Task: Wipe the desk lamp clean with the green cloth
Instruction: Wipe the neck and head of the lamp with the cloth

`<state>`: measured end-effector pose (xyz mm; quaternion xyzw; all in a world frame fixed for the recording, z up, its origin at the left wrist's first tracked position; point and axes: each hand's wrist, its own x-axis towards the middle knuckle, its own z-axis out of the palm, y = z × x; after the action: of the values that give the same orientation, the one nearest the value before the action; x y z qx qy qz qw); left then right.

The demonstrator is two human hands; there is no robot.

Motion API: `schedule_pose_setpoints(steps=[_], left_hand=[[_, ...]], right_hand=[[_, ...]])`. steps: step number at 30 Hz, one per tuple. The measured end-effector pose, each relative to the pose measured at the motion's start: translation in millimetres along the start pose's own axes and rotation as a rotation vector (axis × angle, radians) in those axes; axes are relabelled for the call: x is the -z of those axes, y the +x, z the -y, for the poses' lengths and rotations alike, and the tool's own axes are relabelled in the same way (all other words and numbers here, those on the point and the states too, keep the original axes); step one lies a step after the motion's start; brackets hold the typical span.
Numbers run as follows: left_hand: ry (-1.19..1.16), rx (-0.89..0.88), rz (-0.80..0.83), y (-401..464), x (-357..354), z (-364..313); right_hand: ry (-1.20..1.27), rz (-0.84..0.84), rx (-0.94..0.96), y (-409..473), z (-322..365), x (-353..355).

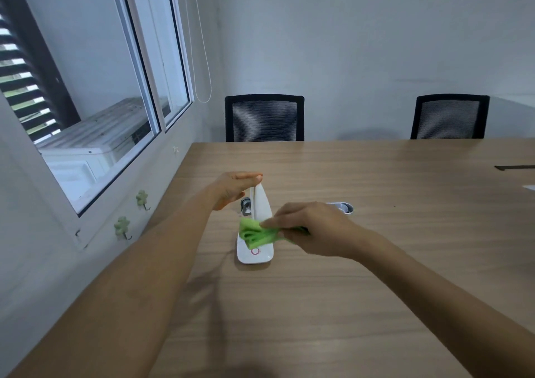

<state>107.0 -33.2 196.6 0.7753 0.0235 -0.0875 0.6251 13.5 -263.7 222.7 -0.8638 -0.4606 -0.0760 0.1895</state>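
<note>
A small white desk lamp [261, 204] stands on the wooden table [376, 276], its flat base with a red ring button toward me. My left hand [233, 188] pinches the top end of the lamp's raised head. My right hand [314, 231] grips the bunched green cloth [256, 233] and presses it against the lower part of the lamp, above the base. The cloth hides the lamp's hinge area.
A silver cable grommet [343, 207] is set in the table just behind my right hand. Two black mesh chairs [264, 118] [450, 117] stand at the far edge. A window and wall with green hooks [123, 227] run along the left.
</note>
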Motion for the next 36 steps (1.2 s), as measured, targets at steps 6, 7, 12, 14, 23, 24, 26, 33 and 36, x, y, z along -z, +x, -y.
schedule_pose_setpoints(steps=[6,7,12,14,23,24,26,33,36], left_hand=[[-0.035,-0.005,-0.005,5.8,3.8,0.6],[-0.045,-0.003,-0.013,6.8,4.1,0.7],[-0.001,-0.020,0.021,5.0,5.0,-1.8],[0.022,-0.018,0.019,4.0,5.1,-2.1],[-0.072,-0.029,-0.001,5.0,4.0,-4.8],[-0.082,-0.034,-0.013,4.9,4.0,-4.8],[-0.065,-0.052,-0.027,6.2,4.2,-4.2],[-0.020,-0.045,-0.109,15.0,1.6,2.3],[-0.049,-0.047,-0.115,14.8,-0.1,1.6]], right_hand=[[-0.034,-0.074,-0.080,19.2,-7.2,27.5],[-0.098,-0.090,-0.128,28.5,-12.0,28.8],[-0.369,0.021,-0.093,48.6,3.5,16.7],[-0.398,0.098,0.009,39.8,20.1,16.7],[-0.246,0.003,-0.168,50.0,15.3,36.4],[-0.272,-0.020,-0.207,56.0,9.2,31.2],[-0.307,-0.023,-0.231,61.3,3.6,18.9],[-0.035,0.163,-0.003,28.1,21.0,22.8],[0.078,-0.010,-0.091,31.4,-3.4,25.7]])
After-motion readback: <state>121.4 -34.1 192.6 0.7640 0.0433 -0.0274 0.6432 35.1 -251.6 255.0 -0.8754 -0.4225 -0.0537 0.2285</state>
